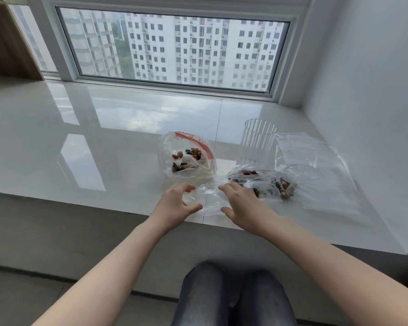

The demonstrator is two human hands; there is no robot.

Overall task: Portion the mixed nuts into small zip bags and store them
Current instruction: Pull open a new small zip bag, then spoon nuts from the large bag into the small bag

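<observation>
near the glass (257,143), on the tabletop (80,142) | empty bag (210,200) lies flat in front of it, between both hands | left hand (176,203) and right hand (242,203) released, fingers spread, touching bag edges, likely to open it | nut bag (186,158) left of glass, open for scooping | filled bags (269,184) before glass

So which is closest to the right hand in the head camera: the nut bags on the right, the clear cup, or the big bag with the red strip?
From the right hand:
1. Small nut bags, beside its fingers, right.
2. Clear cup, behind those.
3. Big bag with the red strip, far left.
</observation>
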